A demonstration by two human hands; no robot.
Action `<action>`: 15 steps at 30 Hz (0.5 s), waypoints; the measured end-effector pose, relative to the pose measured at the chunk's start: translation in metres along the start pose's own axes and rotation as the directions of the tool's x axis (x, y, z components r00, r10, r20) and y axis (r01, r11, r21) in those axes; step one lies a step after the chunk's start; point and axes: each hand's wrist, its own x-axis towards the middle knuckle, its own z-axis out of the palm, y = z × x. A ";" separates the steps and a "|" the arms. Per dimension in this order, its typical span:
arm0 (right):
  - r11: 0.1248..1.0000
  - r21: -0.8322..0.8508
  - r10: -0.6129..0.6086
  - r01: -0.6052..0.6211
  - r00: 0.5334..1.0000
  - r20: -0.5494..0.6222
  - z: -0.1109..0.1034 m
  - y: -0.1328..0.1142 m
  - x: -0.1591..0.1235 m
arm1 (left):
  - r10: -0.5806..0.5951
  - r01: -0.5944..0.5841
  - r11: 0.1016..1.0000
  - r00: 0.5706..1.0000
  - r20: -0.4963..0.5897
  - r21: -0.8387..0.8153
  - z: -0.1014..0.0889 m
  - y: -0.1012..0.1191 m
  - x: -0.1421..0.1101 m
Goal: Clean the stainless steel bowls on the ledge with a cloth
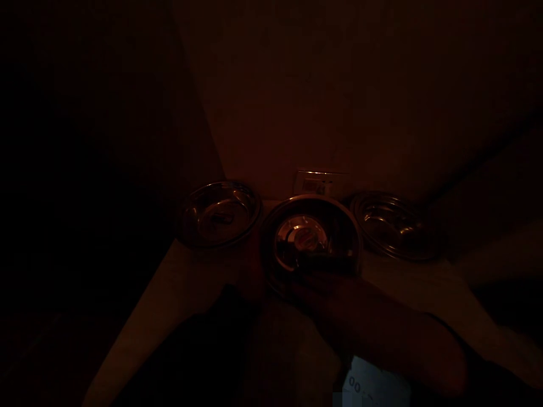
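Note:
The picture is very dark. Three shiny steel bowls stand in a row on a pale table (169, 294). My right hand (322, 271) reaches in from the lower right and grips the near rim of the middle steel bowl (305, 232), with the thumb lying inside it. My left hand (252, 274) is only a dim shape against that bowl's left side, and its fingers cannot be made out. The left steel bowl (218, 213) and the right steel bowl (392, 225) sit untouched on either side.
A small glossy box or card (319, 182) stands against the wall behind the middle bowl. A white paper with printed figures (369, 387) lies at the bottom edge under my right forearm. The table's left edge runs diagonally into darkness.

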 end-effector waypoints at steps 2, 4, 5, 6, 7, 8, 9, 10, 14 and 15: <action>0.998 -0.070 -0.002 0.003 1.000 0.003 0.008 -0.001 0.004 | 0.003 -0.004 1.000 0.999 -0.032 -0.027 -0.001 -0.001 0.003; 0.992 -0.122 -0.020 0.017 1.000 -0.025 0.016 -0.004 0.009 | -0.008 0.004 0.999 0.997 -0.079 -0.046 -0.002 -0.002 0.006; 0.989 -0.143 -0.031 0.025 0.999 -0.043 0.019 -0.005 0.012 | 0.002 -0.005 0.999 0.995 -0.096 -0.035 -0.003 -0.001 0.007; 0.986 -0.163 -0.040 0.031 0.998 -0.054 0.022 -0.007 0.015 | 0.014 -0.017 0.999 0.993 -0.115 -0.031 -0.004 -0.001 0.008; 0.983 -0.183 -0.039 0.027 0.997 -0.066 0.024 -0.008 0.017 | 0.014 -0.017 0.999 0.994 -0.107 -0.030 -0.005 0.000 0.008; 0.979 -0.201 -0.035 0.019 0.997 -0.076 0.026 -0.009 0.018 | 0.024 -0.028 0.999 0.993 -0.116 -0.038 -0.005 0.001 0.009; 0.976 -0.216 -0.031 0.012 0.996 -0.085 0.026 -0.011 0.019 | 0.026 -0.033 0.998 0.992 -0.120 -0.061 -0.006 0.002 0.009; 0.974 -0.228 -0.027 0.005 0.995 -0.096 0.026 -0.011 0.019 | 0.025 -0.030 0.998 0.995 -0.093 -0.053 -0.006 0.003 0.010; 0.967 -0.254 -0.063 0.029 0.990 -0.127 0.025 -0.009 0.019 | 0.084 -0.079 0.995 0.992 -0.091 0.056 -0.006 0.007 0.011; 0.966 -0.257 -0.074 0.038 0.989 -0.130 0.026 -0.007 0.019 | 0.090 -0.086 0.994 0.992 -0.082 0.061 -0.005 0.007 0.012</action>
